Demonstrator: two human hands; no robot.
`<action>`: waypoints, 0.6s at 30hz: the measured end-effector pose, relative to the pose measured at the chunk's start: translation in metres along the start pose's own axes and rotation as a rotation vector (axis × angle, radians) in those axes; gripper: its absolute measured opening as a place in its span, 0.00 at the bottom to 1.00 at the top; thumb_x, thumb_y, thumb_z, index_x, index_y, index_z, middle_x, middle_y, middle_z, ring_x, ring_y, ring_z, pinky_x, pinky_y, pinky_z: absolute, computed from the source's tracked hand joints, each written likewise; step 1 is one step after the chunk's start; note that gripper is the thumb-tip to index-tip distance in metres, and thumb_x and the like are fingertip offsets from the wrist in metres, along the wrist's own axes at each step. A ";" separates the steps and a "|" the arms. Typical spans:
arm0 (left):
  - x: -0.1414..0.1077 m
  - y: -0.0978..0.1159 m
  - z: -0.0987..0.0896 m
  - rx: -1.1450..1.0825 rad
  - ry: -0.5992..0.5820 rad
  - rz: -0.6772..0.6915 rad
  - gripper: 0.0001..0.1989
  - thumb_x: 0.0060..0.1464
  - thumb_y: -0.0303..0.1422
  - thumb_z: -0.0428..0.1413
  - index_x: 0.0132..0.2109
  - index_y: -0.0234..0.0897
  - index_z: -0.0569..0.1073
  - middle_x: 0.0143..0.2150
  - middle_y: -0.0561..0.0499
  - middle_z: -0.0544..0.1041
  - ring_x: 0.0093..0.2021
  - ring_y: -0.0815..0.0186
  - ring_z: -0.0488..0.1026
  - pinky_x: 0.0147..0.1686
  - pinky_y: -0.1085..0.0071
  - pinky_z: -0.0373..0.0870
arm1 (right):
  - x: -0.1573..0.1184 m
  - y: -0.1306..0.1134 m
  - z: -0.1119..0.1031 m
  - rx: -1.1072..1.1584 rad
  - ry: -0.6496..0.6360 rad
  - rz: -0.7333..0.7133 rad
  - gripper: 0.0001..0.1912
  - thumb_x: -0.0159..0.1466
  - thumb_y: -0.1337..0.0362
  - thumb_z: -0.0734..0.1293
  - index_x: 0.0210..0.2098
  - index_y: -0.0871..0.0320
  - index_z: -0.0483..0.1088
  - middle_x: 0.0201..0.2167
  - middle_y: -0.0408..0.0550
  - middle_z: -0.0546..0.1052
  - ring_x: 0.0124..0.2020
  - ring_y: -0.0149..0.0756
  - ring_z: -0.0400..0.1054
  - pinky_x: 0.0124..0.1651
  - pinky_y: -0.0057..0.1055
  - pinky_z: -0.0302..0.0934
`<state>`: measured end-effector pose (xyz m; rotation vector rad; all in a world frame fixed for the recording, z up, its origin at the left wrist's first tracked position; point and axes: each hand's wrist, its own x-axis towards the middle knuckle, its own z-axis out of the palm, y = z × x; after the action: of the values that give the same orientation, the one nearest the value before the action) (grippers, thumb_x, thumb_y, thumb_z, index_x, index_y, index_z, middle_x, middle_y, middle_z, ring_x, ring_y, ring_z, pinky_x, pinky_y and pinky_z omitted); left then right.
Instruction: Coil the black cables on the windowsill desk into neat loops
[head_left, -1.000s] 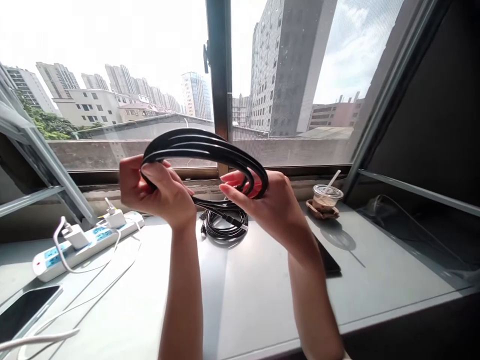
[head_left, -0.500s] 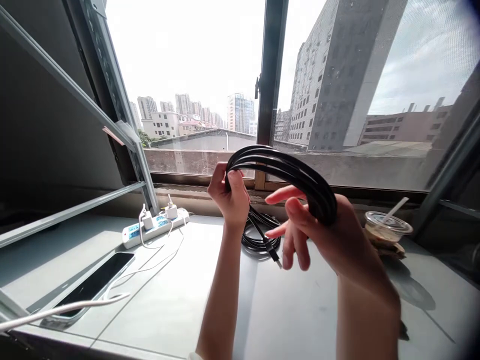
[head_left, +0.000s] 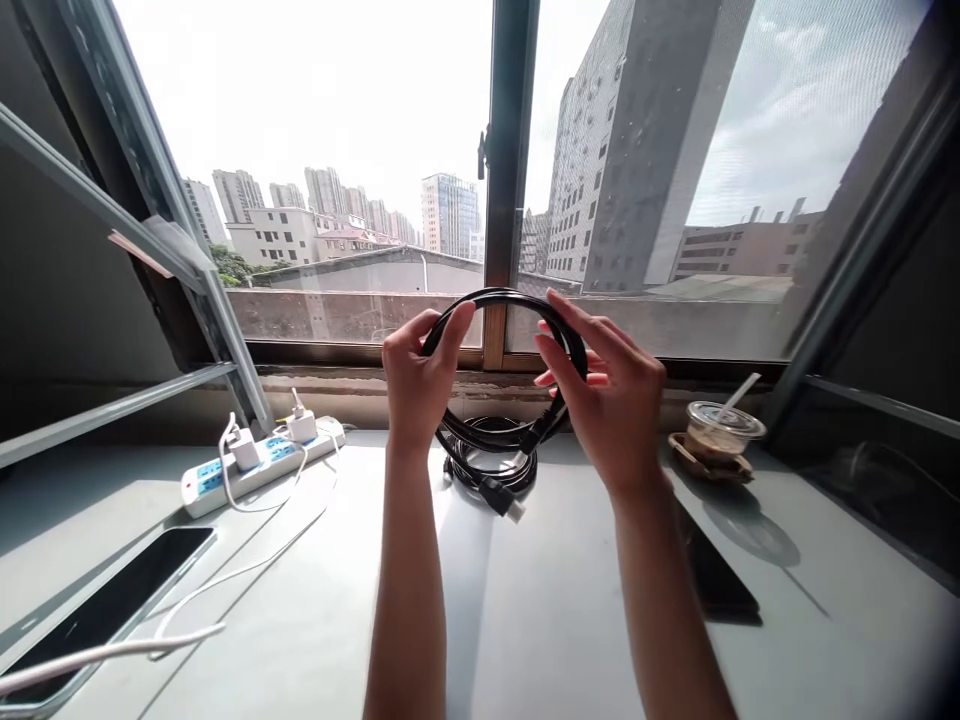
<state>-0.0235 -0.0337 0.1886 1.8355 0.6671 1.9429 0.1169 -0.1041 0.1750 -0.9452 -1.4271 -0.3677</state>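
A black cable (head_left: 510, 297) is wound into a round coil and held up in front of the window. My left hand (head_left: 424, 365) grips the coil's left side, thumb on top. On its right side, my right hand (head_left: 604, 385) holds the loops between thumb and fingers. A connector with a metal tip (head_left: 501, 497) hangs below the coil, and another black plug end lies against the coil's lower right. Behind and beneath, a second coiled black cable (head_left: 531, 478) rests on the table.
A white power strip (head_left: 262, 465) with two plugs and white cords is at the left, near a phone (head_left: 112, 600). A lidded cup (head_left: 720, 430) stands on a brown holder at the right. A dark flat object (head_left: 716, 570) lies beside my right forearm. Metal shelf bars (head_left: 120, 408) flank the left.
The view has shifted right. My right hand has turned and its fingers have closed in on the coil, which now faces me as a round ring. The dark flat object has come into fuller view.
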 end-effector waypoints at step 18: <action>0.006 -0.033 -0.007 0.419 -0.335 -0.327 0.25 0.42 0.55 0.56 0.20 0.35 0.67 0.16 0.57 0.55 0.19 0.74 0.53 0.19 0.75 0.48 | -0.010 0.069 0.057 0.057 -0.297 0.182 0.21 0.61 0.48 0.62 0.32 0.60 0.75 0.15 0.40 0.68 0.17 0.27 0.61 0.25 0.24 0.55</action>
<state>-0.0327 -0.0036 0.1741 2.0632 1.2369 1.3163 0.1277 -0.0234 0.1359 -1.1067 -1.5941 -0.0509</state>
